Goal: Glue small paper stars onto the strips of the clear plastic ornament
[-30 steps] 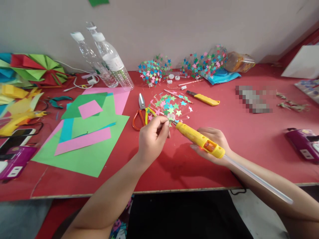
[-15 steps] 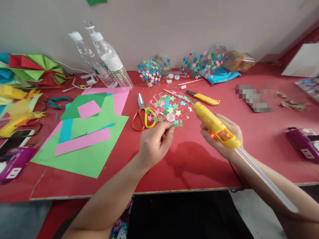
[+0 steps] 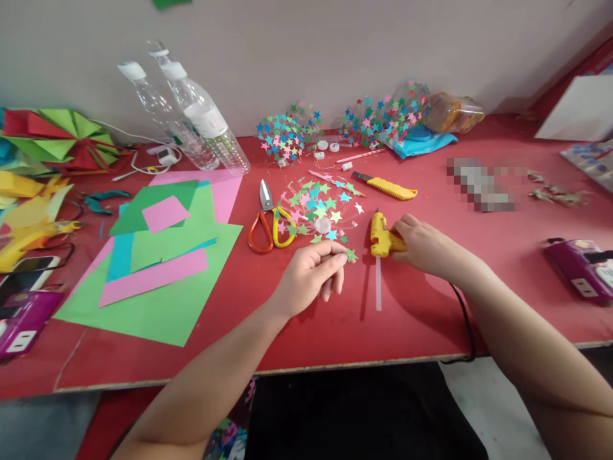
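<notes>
Between thumb and forefinger of my left hand (image 3: 313,275) is a small green paper star (image 3: 351,255). My right hand (image 3: 426,246) has its fingers closed about the handle of a yellow hot glue gun (image 3: 380,235), which lies low at the table surface, nozzle pointing away from me. A clear glue stick (image 3: 378,284) sticks out of its rear. Just beyond my left hand is a clear, dome-like piece covered with colored stars (image 3: 320,207); a round clear cap (image 3: 323,225) shows at its near side. Scissors (image 3: 269,223) with red and yellow handles lie left of it.
A yellow utility knife (image 3: 387,187) lies behind the glue gun. Colored paper sheets (image 3: 158,319) cover the left side, with plastic bottles (image 3: 205,118) behind them. Star-covered clear pieces (image 3: 282,137) stand by the wall. Purple power strips (image 3: 582,271) sit at both sides. A black cord (image 3: 467,319) hangs over the front edge.
My right hand has brought the glue gun down from the air to the table and turned it nozzle-away. My left hand has moved slightly right and nearer, the green star showing at its fingertips.
</notes>
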